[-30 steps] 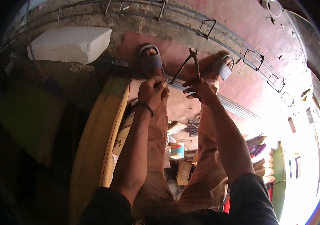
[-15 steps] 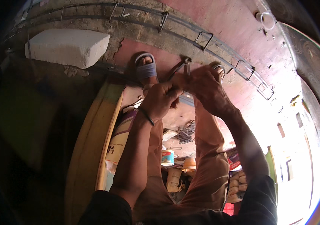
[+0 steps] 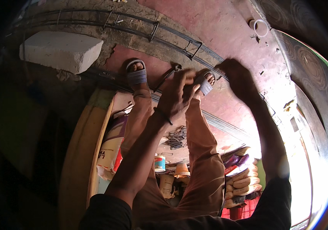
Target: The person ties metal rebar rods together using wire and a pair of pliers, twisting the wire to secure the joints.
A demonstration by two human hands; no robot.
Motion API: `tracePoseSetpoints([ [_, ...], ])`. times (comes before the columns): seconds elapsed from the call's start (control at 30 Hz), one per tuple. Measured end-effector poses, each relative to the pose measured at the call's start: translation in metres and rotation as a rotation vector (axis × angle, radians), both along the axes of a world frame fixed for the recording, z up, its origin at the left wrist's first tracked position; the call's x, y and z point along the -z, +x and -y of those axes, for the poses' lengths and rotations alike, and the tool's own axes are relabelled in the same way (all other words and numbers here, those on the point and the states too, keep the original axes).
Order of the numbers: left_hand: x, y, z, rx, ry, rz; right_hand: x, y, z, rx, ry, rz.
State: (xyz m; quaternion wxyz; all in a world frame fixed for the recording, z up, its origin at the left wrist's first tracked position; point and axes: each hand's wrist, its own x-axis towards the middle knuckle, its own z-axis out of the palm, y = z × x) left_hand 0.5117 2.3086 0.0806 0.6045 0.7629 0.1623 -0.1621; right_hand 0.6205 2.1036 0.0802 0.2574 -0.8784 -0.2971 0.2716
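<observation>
My left hand (image 3: 174, 96) is raised above the space between my feet. Its fingers and thumb are apart, slightly blurred, and nothing shows in them. Farther right, my right hand (image 3: 242, 80) is bent down at the long cage of steel bars (image 3: 164, 28), its fingers in shadow over the bars. Whether it grips a bar cannot be made out. The cage has thin cross ties and runs across the floor in front of my feet. On the floor between my sandals lies a dark metal hand tool (image 3: 167, 78) with a hooked head, partly behind my left hand.
A white block (image 3: 62, 50) sits at the far left. Straight steel bars (image 3: 225, 128) run under my legs, near a heap of bent dark steel pieces (image 3: 176, 138). A wooden board (image 3: 81, 142) stands left; stacked sacks (image 3: 244, 184) lie right. A clear cup (image 3: 260, 28) is at far right.
My hands were close together over the floor between my feet; they have parted. The right hand has moved right to the steel cage, and the left hand's fingers have spread. The view has shifted slightly.
</observation>
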Motion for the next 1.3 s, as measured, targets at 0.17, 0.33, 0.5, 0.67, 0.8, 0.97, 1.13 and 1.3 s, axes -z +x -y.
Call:
tracePoseSetpoints([
  [0.17,0.041,0.016,0.006,-0.131,0.349,0.086,0.102,0.083,0.057,-0.056,-0.187,0.153],
  [0.33,0.066,0.034,0.022,-0.011,0.429,0.146,0.184,0.09,0.055,0.009,0.119,-0.87],
  [0.5,0.077,0.054,0.026,0.157,0.481,0.12,0.19,0.077,0.022,0.0,0.138,-0.966],
  [0.67,0.09,0.064,0.028,0.173,0.513,0.074,0.193,0.073,0.023,-0.093,0.033,-0.948],
  [0.8,0.088,0.069,0.033,0.226,0.51,0.016,0.194,0.076,0.034,-0.04,0.119,-1.001],
  [0.97,0.089,0.068,0.032,0.261,0.556,0.145,0.186,0.067,0.018,-0.051,0.152,-0.896],
  [1.13,0.095,0.066,0.032,0.199,0.512,0.272,0.185,0.066,0.009,0.007,0.322,-0.986],
  [1.3,0.102,0.073,0.028,0.15,0.486,0.406,0.167,0.069,0.006,0.044,0.298,-0.929],
])
